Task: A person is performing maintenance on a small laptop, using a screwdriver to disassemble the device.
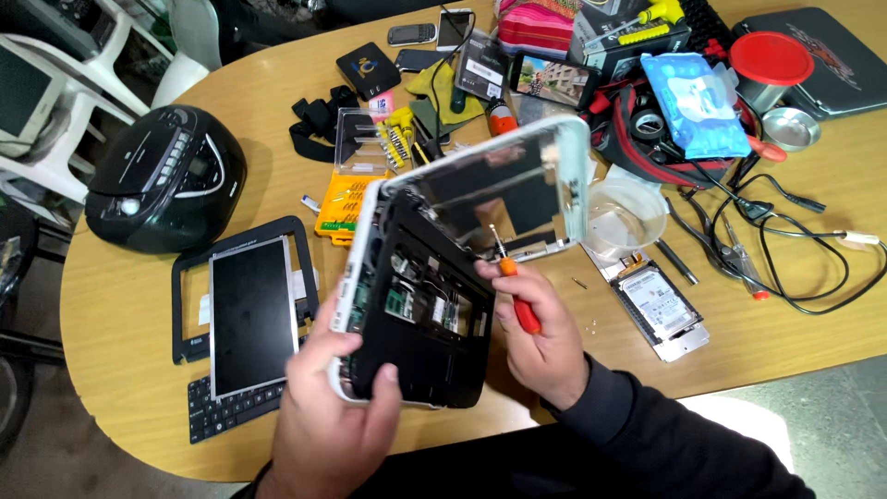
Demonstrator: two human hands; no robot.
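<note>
1. The left hand (337,416) is closed around the near corner of a small white laptop (434,286), thumb lying on the black inner frame and the other fingers wrapped under the white edge.
2. The laptop is held tilted up off the tabletop (120,370), its near corner hanging over the tabletop's front edge toward the person; its empty white lid shell stands open toward the far side.
3. The right hand (540,337) is clenched on an orange-handled screwdriver (514,288), whose metal tip points up at the hinge area where base and lid shell meet.
4. Left of the laptop, just beside it, lie a bare screen panel (251,314) and a black bezel frame (185,305), with a black keyboard (226,407) under the panel's near end, close to the front edge.
5. A black portable radio (166,176) sits near the tabletop's left curve, well apart from the hands.
6. Right of the laptop, a clear plastic tub (628,217) stands just beside the lid shell, and a hard drive in a metal bracket (661,310) lies near the right hand.
7. A yellow bit case (346,199) lies close behind the laptop's left side.
8. Black cables (795,249) loop across the right part of the tabletop; bare wood shows beyond them toward the right edge and along the front edge near the hard drive.
</note>
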